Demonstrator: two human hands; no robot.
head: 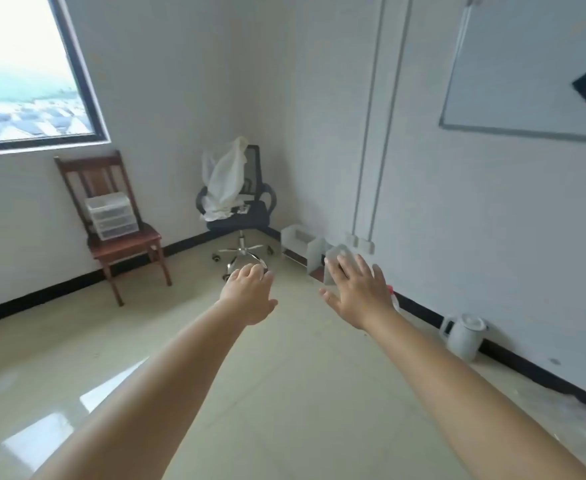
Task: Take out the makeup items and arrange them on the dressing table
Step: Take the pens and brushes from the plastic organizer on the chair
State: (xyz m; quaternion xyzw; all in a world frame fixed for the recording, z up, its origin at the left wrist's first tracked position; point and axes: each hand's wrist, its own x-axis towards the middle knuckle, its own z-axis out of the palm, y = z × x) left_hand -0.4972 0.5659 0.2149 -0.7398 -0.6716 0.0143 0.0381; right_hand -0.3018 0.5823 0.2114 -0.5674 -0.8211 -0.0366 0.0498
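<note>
Head view, and both arms reach out over a bare tiled floor (284,393), mid-frame. Left hand (250,296) hangs palm down, fingers loosely bent, holding nothing. Right hand (357,292) is spread wide, fingers straight, also empty, though a pale grey block shows just past its fingertips and it is hard to say whether the hand touches it or merely overlaps it.

No dressing table anywhere in shot, and no makeup in plain sight. Best candidate for the task's thing: the clear drawer box (111,216) sitting on the wooden chair (125,244) at centre left, below the window (31,71). What is in its drawers is too small and blurred to tell.

Judging from this, the task is at its very start: nothing taken out, nothing arranged, the person only facing the room. Next move likely calls for closing on that drawer box, or whatever holds the items, and finding the table, which must lie outside the frame.

Elsewhere: an office chair (239,216) in the corner with a white cloth (224,181) draped over it, a white rack (302,244) on the floor against the right wall, a kettle (464,336) at lower right, a whiteboard (534,64) cut off by the upper right edge. Something red peeks out behind the right hand, unidentifiable.
</note>
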